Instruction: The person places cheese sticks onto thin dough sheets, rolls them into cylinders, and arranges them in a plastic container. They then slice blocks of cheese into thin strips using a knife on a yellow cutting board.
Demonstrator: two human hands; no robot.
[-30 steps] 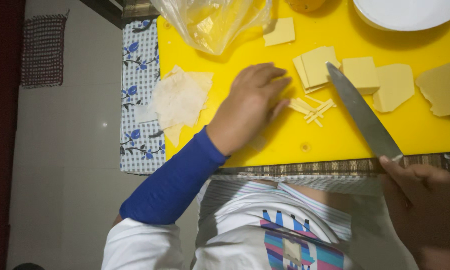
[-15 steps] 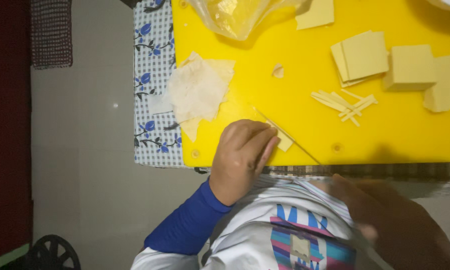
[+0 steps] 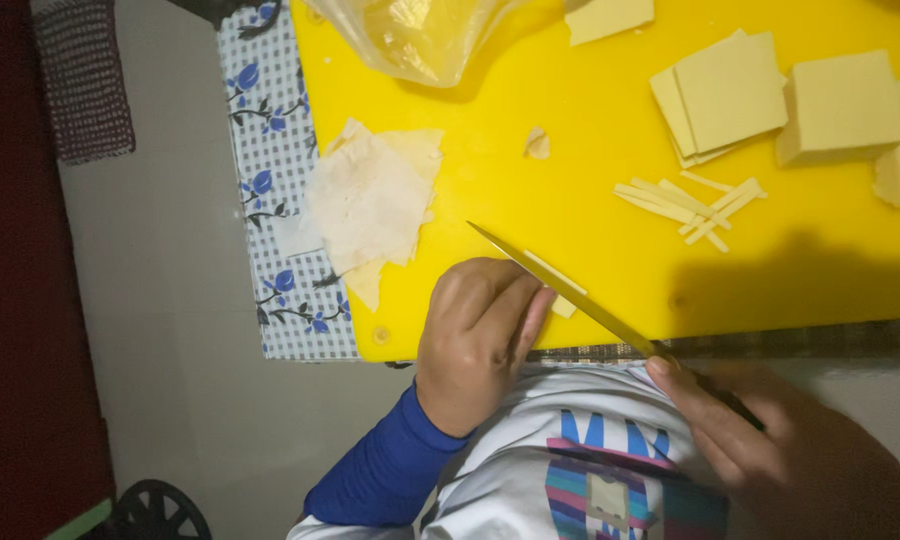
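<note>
Apparently right hand (image 3: 770,450) around knife (image 3: 560,290)

A clear plastic bag (image 3: 420,35) lies crumpled at the top edge of the yellow cutting board (image 3: 590,110); a pile of thin, pale papery sheets (image 3: 370,200) sits at the board's left edge, partly over a white cloth with blue flowers (image 3: 270,150); a small pale scrap (image 3: 537,143) lies alone near the middle; a bundle of thin pale strips (image 3: 690,200) rests below a stack of square slices (image 3: 725,95); thicker pale blocks (image 3: 840,105) stand at the right; a dark checked cloth (image 3: 85,80) lies on the grey surface (image 3: 170,330) at far left.
</note>
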